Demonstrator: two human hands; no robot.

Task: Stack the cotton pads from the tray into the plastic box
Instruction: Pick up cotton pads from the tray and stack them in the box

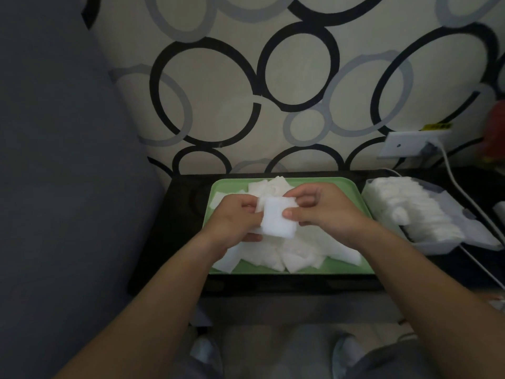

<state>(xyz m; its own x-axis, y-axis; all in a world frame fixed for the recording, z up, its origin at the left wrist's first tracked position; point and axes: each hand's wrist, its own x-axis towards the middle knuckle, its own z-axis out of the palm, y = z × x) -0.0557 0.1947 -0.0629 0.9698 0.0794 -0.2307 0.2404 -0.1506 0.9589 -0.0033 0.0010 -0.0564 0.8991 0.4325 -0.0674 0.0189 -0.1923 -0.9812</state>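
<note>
A green tray [352,198] on the dark table holds a loose heap of white square cotton pads [297,253]. Above the heap, both hands hold a small stack of pads [277,221]. My left hand [236,217] grips the stack's left side with curled fingers. My right hand [325,212] pinches its right edge between thumb and fingers. To the right of the tray stands the clear plastic box [434,246], filled with a row of pads [410,209].
A dark table [180,214] carries tray and box, its front edge near my knees. A white cable [464,192] runs from a wall socket [407,144] past the box. A grey sofa [54,160] fills the left. Patterned wall behind.
</note>
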